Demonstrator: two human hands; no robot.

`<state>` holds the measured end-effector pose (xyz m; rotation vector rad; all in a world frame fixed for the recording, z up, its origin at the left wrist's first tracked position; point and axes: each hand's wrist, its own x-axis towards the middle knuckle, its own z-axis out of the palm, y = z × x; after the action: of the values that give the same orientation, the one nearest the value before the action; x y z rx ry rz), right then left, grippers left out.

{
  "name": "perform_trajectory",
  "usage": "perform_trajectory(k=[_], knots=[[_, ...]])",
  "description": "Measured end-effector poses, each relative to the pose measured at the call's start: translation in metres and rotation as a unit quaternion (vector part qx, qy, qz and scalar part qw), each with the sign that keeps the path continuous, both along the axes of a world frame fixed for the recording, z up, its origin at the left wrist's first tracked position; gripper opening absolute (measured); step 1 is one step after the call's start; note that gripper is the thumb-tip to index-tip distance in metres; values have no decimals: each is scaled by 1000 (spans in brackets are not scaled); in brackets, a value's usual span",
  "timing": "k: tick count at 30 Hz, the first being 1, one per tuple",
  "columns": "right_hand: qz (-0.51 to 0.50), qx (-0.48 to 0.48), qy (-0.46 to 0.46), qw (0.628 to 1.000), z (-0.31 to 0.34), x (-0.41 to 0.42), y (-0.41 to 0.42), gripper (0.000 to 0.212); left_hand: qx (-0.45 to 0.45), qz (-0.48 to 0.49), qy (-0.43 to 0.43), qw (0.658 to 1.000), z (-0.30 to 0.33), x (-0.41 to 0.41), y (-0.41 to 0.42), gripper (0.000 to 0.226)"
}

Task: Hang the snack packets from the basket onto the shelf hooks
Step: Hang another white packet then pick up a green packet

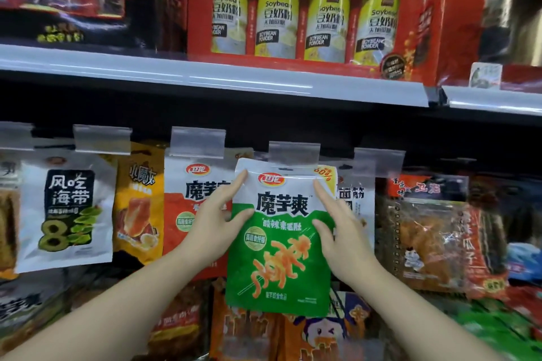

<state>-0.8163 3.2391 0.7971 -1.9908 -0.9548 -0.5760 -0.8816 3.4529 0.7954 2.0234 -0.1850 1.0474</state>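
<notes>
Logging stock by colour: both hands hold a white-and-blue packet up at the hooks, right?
Not blue. The head view shows the packet is white and green; the left hand and right hand do hold it up at the hooks.

The green-and-white packet [280, 240] you held bore "魔芋爽" in bold black, with a red oval logo above it that was too blurred to read. At nine o'clock from it, a white packet [66, 211] read "风吃海带" over a large "8". At twelve o'clock, on the upper shelf, the red gift box [308, 12] showed yellow pouches [277, 19] marked "Soybean", "豆奶粉" and "SOYBEAN POWDER". At three o'clock, a partly hidden packet [353, 199] showed "面筋".
</notes>
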Motion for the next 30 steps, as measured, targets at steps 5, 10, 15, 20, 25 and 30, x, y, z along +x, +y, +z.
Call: perform_trajectory(k=[5, 10, 15, 20, 25, 30], knots=[[25, 23, -21, 999, -1, 0, -4, 78, 27, -11, -13, 999, -2, -1, 6, 71], [24, 35, -29, 999, 7, -1, -4, 75, 17, -33, -12, 999, 7, 4, 7, 74], [8, 18, -32, 999, -2, -4, -8, 73, 76, -12, -24, 997, -1, -4, 2, 71], [-9, 21, -30, 999, 1, -2, -9, 72, 87, -1, -16, 996, 4, -1, 1, 72], [-21, 34, 10, 999, 14, 7, -1, 72, 68, 18, -7, 998, 17, 10, 3, 73], [5, 27, 52, 998, 12, 16, 6, 78, 63, 26, 20, 997, 14, 16, 7, 75]])
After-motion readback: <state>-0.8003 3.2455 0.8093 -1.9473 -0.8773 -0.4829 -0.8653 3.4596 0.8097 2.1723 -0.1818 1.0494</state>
